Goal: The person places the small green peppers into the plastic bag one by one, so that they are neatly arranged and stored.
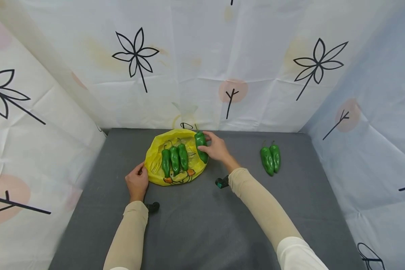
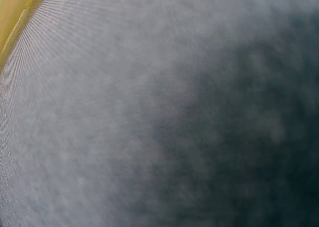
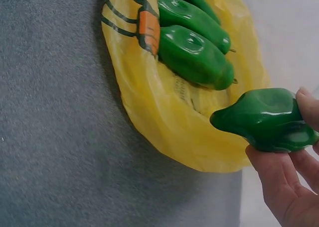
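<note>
A yellow plastic bag [image 1: 155, 177], its mouth spread wide, lies on the grey table with three green peppers [image 1: 174, 160] side by side in it. My left hand [image 1: 136, 184] grips the bag's left edge; the fingertips are partly hidden, and the left wrist view catches only a strip of yellow [image 2: 12, 13]. Between thumb and fingers, my right hand [image 1: 218, 149] holds another green pepper [image 1: 200, 140] over the bag's right rim. In the right wrist view this pepper [image 3: 264, 118] is tilted, its narrow tip toward the bag's inside.
Two more green peppers [image 1: 267, 160] lie together on the table [image 1: 195, 225], right of the bag. Patterned white cloth [image 1: 202, 67] stands behind the table and along both sides. A dark wrist device [image 1: 222, 182] juts from the right wrist, another [image 1: 153, 207] from the left.
</note>
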A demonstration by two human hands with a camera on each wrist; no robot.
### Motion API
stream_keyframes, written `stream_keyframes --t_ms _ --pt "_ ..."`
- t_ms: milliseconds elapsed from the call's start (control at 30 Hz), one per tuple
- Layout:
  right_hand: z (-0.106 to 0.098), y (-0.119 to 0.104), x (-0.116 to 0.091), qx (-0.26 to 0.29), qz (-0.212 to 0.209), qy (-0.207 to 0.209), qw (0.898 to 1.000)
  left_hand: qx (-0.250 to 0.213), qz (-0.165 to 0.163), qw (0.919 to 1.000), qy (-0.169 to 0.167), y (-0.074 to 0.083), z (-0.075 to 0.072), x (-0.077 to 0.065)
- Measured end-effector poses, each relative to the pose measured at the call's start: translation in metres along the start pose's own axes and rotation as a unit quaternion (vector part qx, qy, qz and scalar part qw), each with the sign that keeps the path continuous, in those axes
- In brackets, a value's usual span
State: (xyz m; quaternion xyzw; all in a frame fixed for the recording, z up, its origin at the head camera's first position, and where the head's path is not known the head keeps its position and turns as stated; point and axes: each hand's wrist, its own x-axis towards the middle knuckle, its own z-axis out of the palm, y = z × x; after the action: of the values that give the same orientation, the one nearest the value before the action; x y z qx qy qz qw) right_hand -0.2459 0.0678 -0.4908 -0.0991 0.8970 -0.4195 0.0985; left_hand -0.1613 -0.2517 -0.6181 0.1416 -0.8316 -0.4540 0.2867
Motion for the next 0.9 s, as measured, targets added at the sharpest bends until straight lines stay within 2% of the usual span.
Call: stream_keyframes --t_ms 333,667,900 --pt "0.018 0.002 0.003 0.0 0.008 -0.011 1.0 0.002 0.004 1.0 0.001 0.001 0.0 0.0" --pt "0.036 -0.01 0.011 0.022 0.002 0.003 1.0 0.001 -0.005 1.0 0.002 0.001 0.0 0.002" --pt "0.048 -0.008 0.017 0.044 0.032 0.009 0.999 0.004 -0.009 1.0 -0.001 0.0 0.0 0.001"
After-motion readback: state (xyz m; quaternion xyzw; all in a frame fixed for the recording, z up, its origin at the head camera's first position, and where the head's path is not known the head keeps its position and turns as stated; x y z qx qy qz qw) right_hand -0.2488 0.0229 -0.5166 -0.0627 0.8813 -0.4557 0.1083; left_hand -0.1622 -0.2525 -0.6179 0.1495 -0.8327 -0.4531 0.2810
